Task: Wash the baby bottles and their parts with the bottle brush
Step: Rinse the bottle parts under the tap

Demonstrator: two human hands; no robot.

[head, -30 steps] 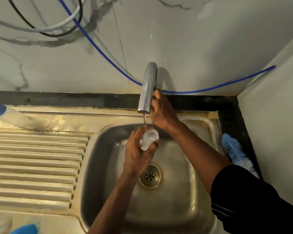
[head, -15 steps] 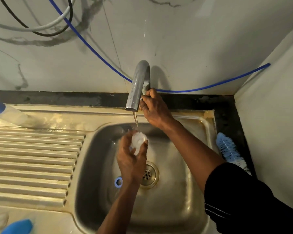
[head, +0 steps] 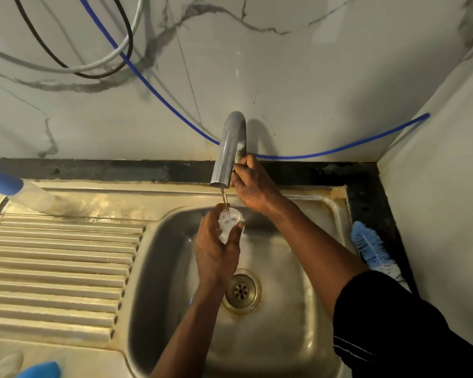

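the left hand [head: 216,255] curls its fingers round a clear plastic bottle part [head: 230,222] under the stream from the curved grey metal tap [head: 228,151], over the steel sink [head: 159,268]; the right hand [head: 253,186] seems to pinch the tap's base.

1 tap [head: 228,154], 1 sink [head: 284,336] w/ 1 drain [head: 241,291], 1 drainboard [head: 58,268], left hand [head: 216,257] + right hand [head: 254,186] = 2 hands, 1 clear bottle part [head: 230,222], 1 bottle brush [head: 369,246], 1 blue-capped bottle [head: 25,190], blue hose [head: 418,119] + black cable [head: 93,76] + white cable [head: 17,61] = 3 wall lines
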